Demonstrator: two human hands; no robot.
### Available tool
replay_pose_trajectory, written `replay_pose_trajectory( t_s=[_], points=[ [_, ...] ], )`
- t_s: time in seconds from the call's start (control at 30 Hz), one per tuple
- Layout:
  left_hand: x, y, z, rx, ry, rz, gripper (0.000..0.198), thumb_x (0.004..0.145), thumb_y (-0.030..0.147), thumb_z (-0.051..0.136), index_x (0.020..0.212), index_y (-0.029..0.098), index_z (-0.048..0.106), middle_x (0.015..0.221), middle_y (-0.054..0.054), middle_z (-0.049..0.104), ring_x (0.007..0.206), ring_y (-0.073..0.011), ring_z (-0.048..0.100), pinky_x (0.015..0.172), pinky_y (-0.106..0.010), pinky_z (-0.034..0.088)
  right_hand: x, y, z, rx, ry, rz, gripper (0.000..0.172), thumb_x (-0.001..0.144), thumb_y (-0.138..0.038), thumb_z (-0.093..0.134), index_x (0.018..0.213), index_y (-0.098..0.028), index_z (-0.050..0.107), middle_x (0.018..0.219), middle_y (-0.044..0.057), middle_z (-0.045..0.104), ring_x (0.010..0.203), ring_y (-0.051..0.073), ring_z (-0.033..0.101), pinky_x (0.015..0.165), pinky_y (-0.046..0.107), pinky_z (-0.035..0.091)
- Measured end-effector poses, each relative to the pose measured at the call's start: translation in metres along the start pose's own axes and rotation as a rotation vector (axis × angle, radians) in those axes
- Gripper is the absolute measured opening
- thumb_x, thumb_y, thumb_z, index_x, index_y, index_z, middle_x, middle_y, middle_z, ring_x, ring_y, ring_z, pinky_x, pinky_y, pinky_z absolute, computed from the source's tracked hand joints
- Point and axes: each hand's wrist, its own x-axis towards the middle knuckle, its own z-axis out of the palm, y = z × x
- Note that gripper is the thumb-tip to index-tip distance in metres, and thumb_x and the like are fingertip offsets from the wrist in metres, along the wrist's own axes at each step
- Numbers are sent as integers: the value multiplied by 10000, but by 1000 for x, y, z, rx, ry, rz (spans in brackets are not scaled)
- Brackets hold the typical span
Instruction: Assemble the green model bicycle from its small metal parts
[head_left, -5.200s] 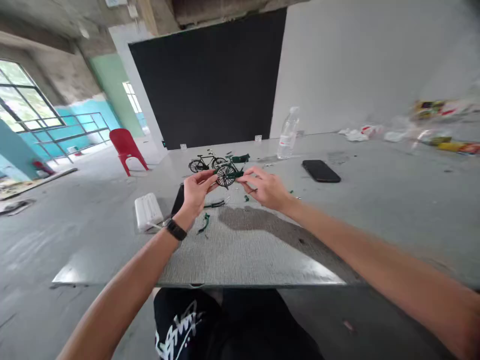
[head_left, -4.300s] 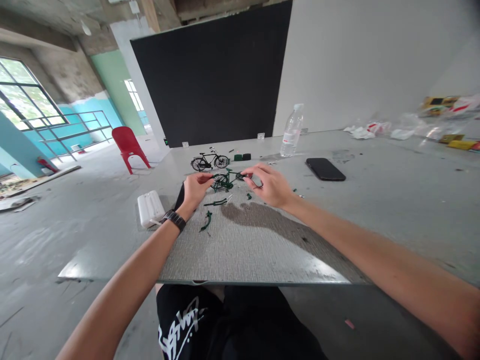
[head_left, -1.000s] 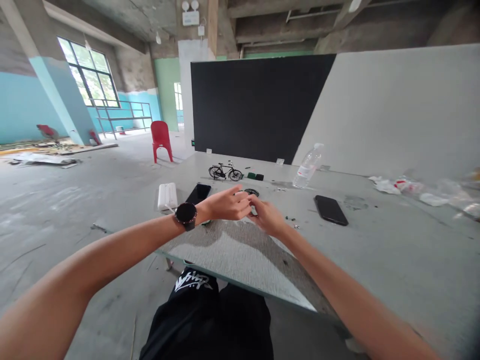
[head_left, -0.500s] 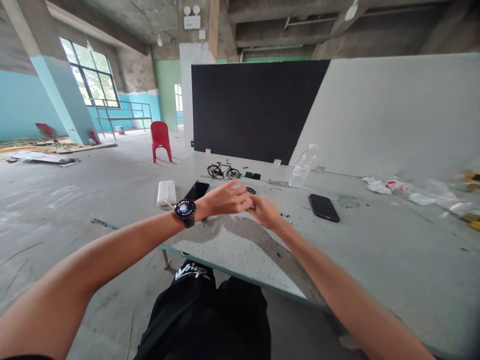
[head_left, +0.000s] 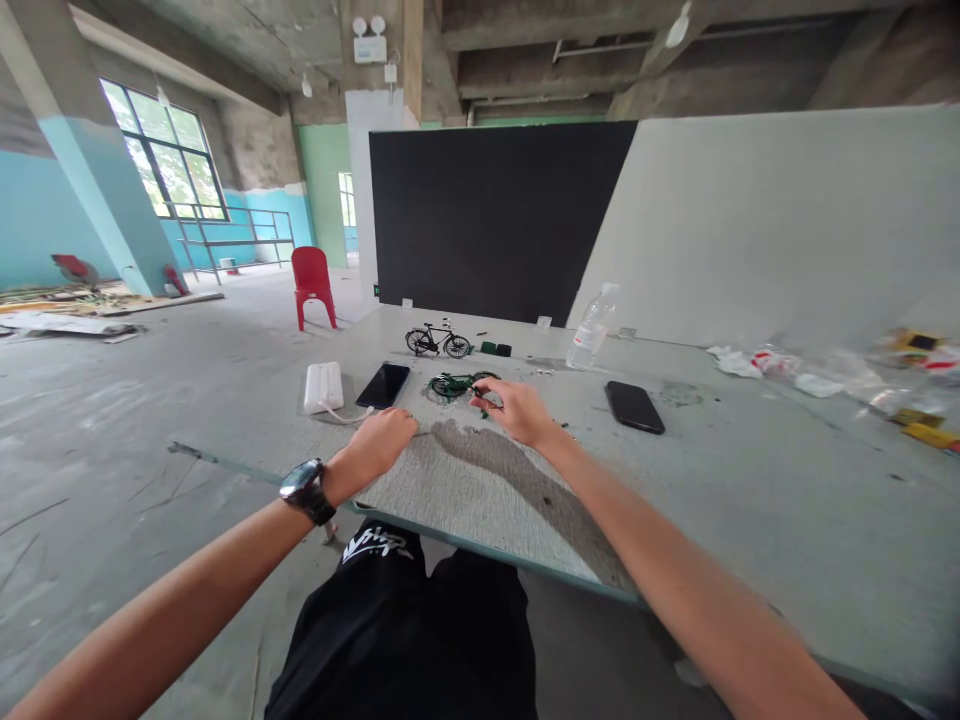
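A small green model bicycle [head_left: 457, 383] lies on its side on the grey table [head_left: 750, 480]. My right hand [head_left: 516, 411] rests just in front of it, fingers pinched on a small green part I cannot name. My left hand [head_left: 379, 447], with a black watch [head_left: 304, 490] on the wrist, lies curled on the table's left edge, apart from the bicycle. What it holds, if anything, is hidden. A finished black model bicycle [head_left: 437, 342] stands upright farther back.
A white power bank [head_left: 323, 387] and a black phone [head_left: 383, 384] lie at the left. Another black phone [head_left: 634, 406] and a plastic bottle [head_left: 592, 327] are to the right. Wrappers [head_left: 825, 380] litter the far right. A red chair [head_left: 313, 284] stands beyond.
My hands have parted: the left dropped back to the table's left edge, the right stays by the green bicycle, which now lies in plain sight. The camera view has shifted slightly.
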Motion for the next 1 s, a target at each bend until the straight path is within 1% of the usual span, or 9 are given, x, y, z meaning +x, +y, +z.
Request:
replay_pose_trajectory(
  t_s=[0.1, 0.17, 0.23, 0.27, 0.4, 0.57, 0.73, 0.83, 1.0],
  points=[
    [11, -8, 0, -110, 15, 12, 183, 898, 111, 497, 913, 122, 680, 868, -120, 699, 788, -245, 672, 711, -317, 461, 0, -1, -1, 10, -5, 9, 215, 945, -354, 617, 1103, -228, 690, 990, 66, 778, 838, 229, 719, 699, 293, 458],
    [25, -12, -4, -221, 71, 26, 194, 860, 113, 532, 982, 120, 682, 868, -105, 706, 796, -236, 670, 722, -310, 464, 0, 1, -1, 18, -19, 15, 229, 952, -340, 605, 1138, -230, 678, 1016, 68, 777, 874, 232, 722, 727, 293, 466],
    [43, -15, -8, -283, 128, 35, 340, 832, 116, 554, 1161, 129, 641, 849, -64, 712, 796, -213, 663, 734, -294, 467, -1, 4, 1, 17, -31, 32, 274, 959, -333, 590, 1205, -231, 654, 1034, 70, 773, 891, 238, 721, 731, 297, 471],
    [54, -15, -11, -322, 160, 25, 383, 817, 120, 559, 1195, 131, 625, 810, -41, 710, 762, -195, 656, 717, -281, 468, -1, 6, 2, 14, -29, 44, 301, 958, -331, 589, 1239, -231, 638, 1038, 72, 770, 888, 240, 719, 729, 299, 473],
    [99, -13, -14, -591, 244, 20, 355, 729, 139, 655, 1081, 131, 696, 769, -21, 727, 722, -170, 660, 720, -274, 483, -4, 17, 1, 18, 15, 96, 350, 965, -341, 576, 1295, -227, 600, 1024, 78, 757, 803, 223, 702, 717, 311, 476],
    [139, -1, 6, -1075, 221, 34, 361, 708, 143, 719, 1065, 92, 721, 772, -53, 730, 685, -156, 658, 657, -273, 498, -6, 24, -8, 45, 64, 154, 365, 993, -389, 524, 1281, -179, 602, 1021, 105, 747, 728, 206, 673, 697, 321, 477],
    [142, 19, 31, -1495, 218, 26, 312, 779, 198, 759, 1072, 90, 743, 948, -124, 766, 799, -167, 685, 795, -316, 526, -8, 25, -11, 90, 69, 187, 371, 997, -419, 517, 1268, -185, 615, 1019, 93, 753, 714, 197, 662, 678, 315, 469],
    [136, 23, 37, -1535, 169, 53, 317, 792, 216, 780, 1084, 97, 753, 991, -136, 772, 857, -188, 694, 845, -335, 523, -9, 26, -9, 103, 62, 195, 391, 1001, -427, 509, 1294, -184, 599, 1032, 95, 750, 702, 193, 653, 658, 314, 461],
    [130, 19, 35, -1612, 218, 56, 318, 832, 233, 763, 1122, 103, 744, 998, -125, 775, 865, -178, 703, 882, -343, 527, -8, 26, -5, 102, 78, 166, 375, 986, -431, 545, 1260, -184, 614, 999, 84, 750, 706, 195, 653, 676, 320, 464]
  ],
)
